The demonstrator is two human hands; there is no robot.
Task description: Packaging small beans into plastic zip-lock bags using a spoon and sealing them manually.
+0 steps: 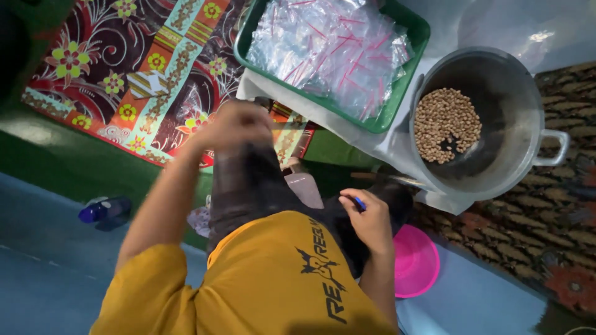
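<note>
My right hand [371, 222] sits low centre-right, fingers curled in, pinching a small blue pen-like thing [359, 203] between thumb and forefinger. Only its blue tip shows, so the long axis is a guess: it seems to point toward 11 o'clock, away from my body. It lies at the 11 o'clock edge of that hand, against my dark trouser knee.

My left hand [234, 127] is up at 10 o'clock from the right one, blurred. Spread or closed, I cannot tell; it looks loosely bunched over the checked cloth on my leg [248, 180]. It is well apart from the blue thing, so the right hand is the nearer by far.

Outward: a pink plastic bowl [417, 263] just beside the right hand at 4 o'clock, on the floor. A big metal pot [515, 124] at 1 o'clock, holding a heap of brown beans or nuts [447, 124] on its left side. A green tray [415, 37] at 12 o'clock, full of clear zip bags [329, 49] with pink seal strips. A patterned floral mat [143, 74] spreads at 10 o'clock. A small blue bottle [102, 211] lies on the floor at 9 o'clock, well apart.
</note>
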